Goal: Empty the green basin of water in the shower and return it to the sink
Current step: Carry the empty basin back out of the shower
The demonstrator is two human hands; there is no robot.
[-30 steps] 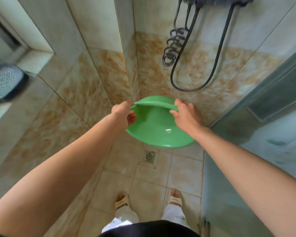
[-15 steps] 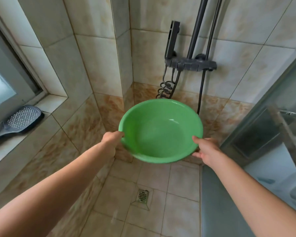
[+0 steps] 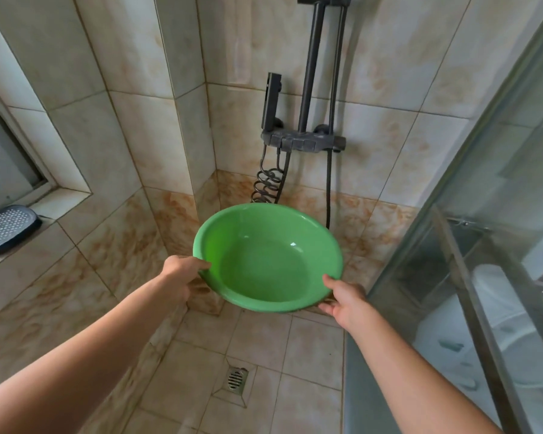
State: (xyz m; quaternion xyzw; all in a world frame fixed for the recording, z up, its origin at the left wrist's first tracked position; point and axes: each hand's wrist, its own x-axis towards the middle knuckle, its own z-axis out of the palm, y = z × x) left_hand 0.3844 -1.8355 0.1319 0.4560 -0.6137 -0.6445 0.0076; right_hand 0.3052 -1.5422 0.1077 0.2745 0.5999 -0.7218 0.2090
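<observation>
The green basin (image 3: pixel 268 261) hangs mouth-up and seemingly empty between both hands, left hand (image 3: pixel 182 275) and right hand (image 3: pixel 345 300) pinching opposite rims, equally near.

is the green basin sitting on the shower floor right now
No, both the left hand and right hand hold the green basin by its rim above the floor.

Tiled floor (image 3: pixel 311 349) with 1 metal drain (image 3: pixel 236 379) set in.

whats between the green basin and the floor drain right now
Nothing: in the head view the green basin is held in the air, and only bare floor tiles show between it and the floor drain.
</observation>
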